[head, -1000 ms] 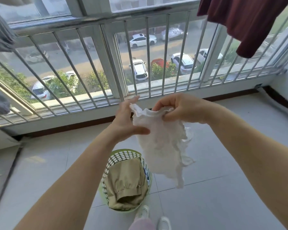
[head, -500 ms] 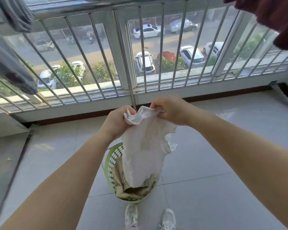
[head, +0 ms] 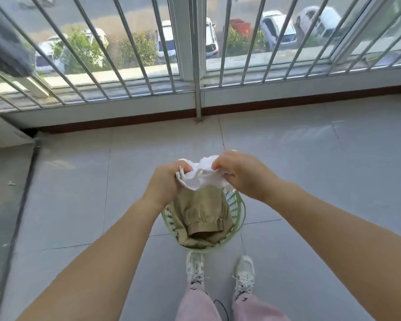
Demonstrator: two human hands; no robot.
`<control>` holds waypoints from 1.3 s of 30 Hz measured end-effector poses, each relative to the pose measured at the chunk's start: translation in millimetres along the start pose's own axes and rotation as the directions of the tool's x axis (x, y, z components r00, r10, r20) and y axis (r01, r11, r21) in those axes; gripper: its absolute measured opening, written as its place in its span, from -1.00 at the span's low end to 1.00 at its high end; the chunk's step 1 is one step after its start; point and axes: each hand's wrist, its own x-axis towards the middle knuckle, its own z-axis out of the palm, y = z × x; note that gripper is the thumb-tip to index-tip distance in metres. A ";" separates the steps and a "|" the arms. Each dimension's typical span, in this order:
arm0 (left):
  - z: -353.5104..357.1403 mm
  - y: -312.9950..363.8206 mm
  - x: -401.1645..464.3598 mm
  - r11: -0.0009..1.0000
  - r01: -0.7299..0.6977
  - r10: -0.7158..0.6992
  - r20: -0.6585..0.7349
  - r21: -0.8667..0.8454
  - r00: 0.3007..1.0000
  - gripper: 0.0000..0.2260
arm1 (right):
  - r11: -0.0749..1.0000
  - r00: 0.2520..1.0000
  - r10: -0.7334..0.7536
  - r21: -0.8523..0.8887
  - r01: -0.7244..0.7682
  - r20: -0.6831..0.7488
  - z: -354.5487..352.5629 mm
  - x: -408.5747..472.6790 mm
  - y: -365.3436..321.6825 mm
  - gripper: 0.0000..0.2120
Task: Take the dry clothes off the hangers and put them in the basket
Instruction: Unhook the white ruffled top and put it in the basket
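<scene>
A crumpled white garment (head: 200, 174) is bunched between both hands, just above the far rim of the basket. My left hand (head: 166, 181) grips its left end and my right hand (head: 242, 173) pinches its right end. The light green perforated basket (head: 237, 213) stands on the floor in front of my feet. A khaki garment (head: 200, 216) with a ribbed hem lies folded inside it, filling most of the basket.
A grey garment (head: 6, 46) hangs at the upper left. A window with metal bars (head: 196, 54) runs across the far side, with a low sill beneath. Grey floor tiles (head: 310, 158) surround the basket. My white shoes (head: 243, 274) stand just behind it.
Both hands have come down with the white garment, from chest height to just over the basket. The cloth is now bunched up instead of hanging long. The view has tilted downward.
</scene>
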 end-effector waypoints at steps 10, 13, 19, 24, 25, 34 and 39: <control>123.4 -131.8 -50.0 0.877 0.471 -0.401 0.393 -0.097 0.828 -0.72 | 0.973 0.851 0.180 0.040 -0.228 0.493 186.4 -38.3 47.6 -0.73; 142.6 -154.1 -54.9 0.867 0.497 -0.419 0.473 -0.046 0.775 -0.73 | 0.969 0.782 0.176 0.034 -0.244 0.598 216.4 -40.1 57.7 -0.73; 148.2 -181.1 -27.7 0.862 0.506 -0.429 0.496 -0.026 0.755 -0.74 | 0.963 0.754 0.206 0.010 -0.271 0.624 232.5 -0.5 75.5 -0.71; 136.0 -196.2 37.8 0.896 0.441 -0.390 0.394 -0.044 0.832 -0.76 | 0.942 0.828 0.291 0.005 -0.334 0.480 224.2 66.3 99.1 -0.67; 134.4 -199.8 52.1 0.904 0.426 -0.383 0.362 -0.042 0.850 -0.79 | 0.938 0.841 0.314 -0.006 -0.347 0.441 223.2 80.3 103.7 -0.64; 135.6 -214.0 113.6 0.886 0.428 -0.459 0.212 0.178 0.863 -0.38 | 0.889 0.848 0.453 -0.206 -0.409 0.276 238.7 123.7 129.1 -0.48; 145.5 -204.1 94.1 0.894 0.414 -0.449 0.302 0.174 0.841 -0.40 | 0.877 0.811 0.481 -0.186 -0.444 0.332 245.6 97.2 125.4 -0.46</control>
